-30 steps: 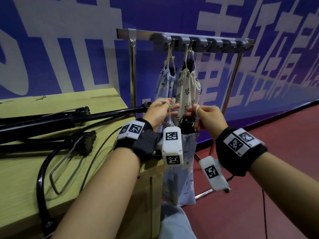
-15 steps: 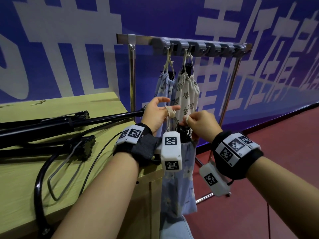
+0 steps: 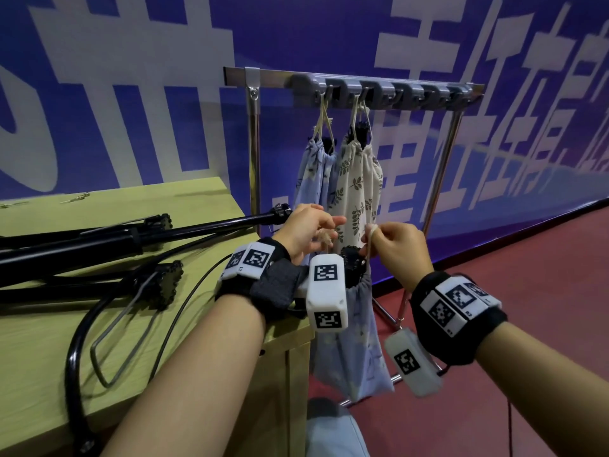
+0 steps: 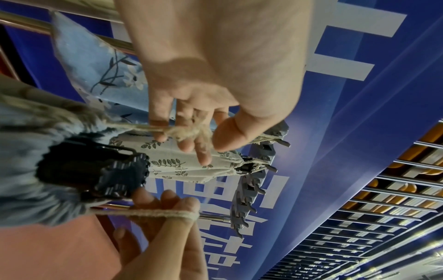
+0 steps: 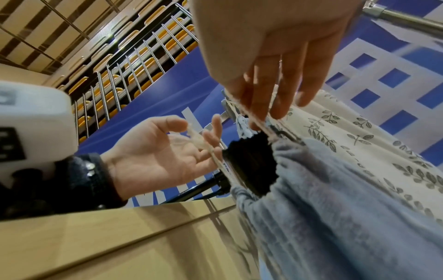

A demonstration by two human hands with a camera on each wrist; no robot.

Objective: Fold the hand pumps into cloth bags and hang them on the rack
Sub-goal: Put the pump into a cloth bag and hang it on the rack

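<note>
Table [image 3: 204, 199] bearing pumps [image 3: 99, 245] (black).

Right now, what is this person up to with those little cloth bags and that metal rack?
A person is closing a pale blue drawstring bag that holds a black folded hand pump, its top poking out. The left hand pinches one drawstring; the right hand has the other cord looped over a finger. Two filled bags, a blue one and a leaf-print one, already hang from hooks on the rack. More pumps lie on the table.
</note>
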